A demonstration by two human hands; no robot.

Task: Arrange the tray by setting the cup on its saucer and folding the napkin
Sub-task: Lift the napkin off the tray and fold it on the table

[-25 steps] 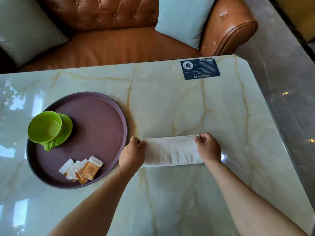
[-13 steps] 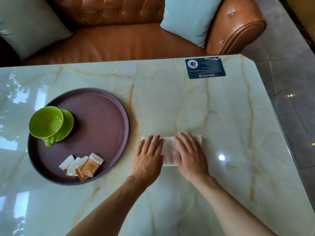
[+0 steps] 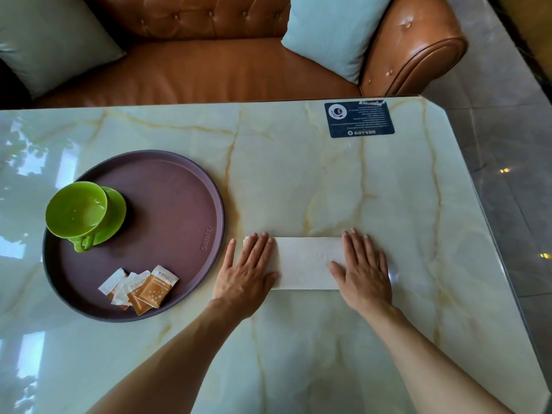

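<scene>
A white napkin (image 3: pixel 304 262), folded into a long strip, lies on the marble table just right of the tray. My left hand (image 3: pixel 248 270) presses flat on its left end with straight fingers. My right hand (image 3: pixel 363 268) lies flat on its right end. A round brown tray (image 3: pixel 182 204) sits at the left. On its left side a green cup (image 3: pixel 76 209) stands on a green saucer (image 3: pixel 115 218), the cup's handle towards me.
Several sugar sachets (image 3: pixel 140 289) lie on the tray's near part. A dark blue card (image 3: pixel 358 118) is stuck at the table's far right. Beyond the far edge stands an orange leather sofa (image 3: pixel 191 67) with pale cushions. The table's right edge drops to a grey floor.
My hands first pinched the strip's ends, then came together flat at its middle. Now they have slid apart to the napkin's two ends, smoothing it.
</scene>
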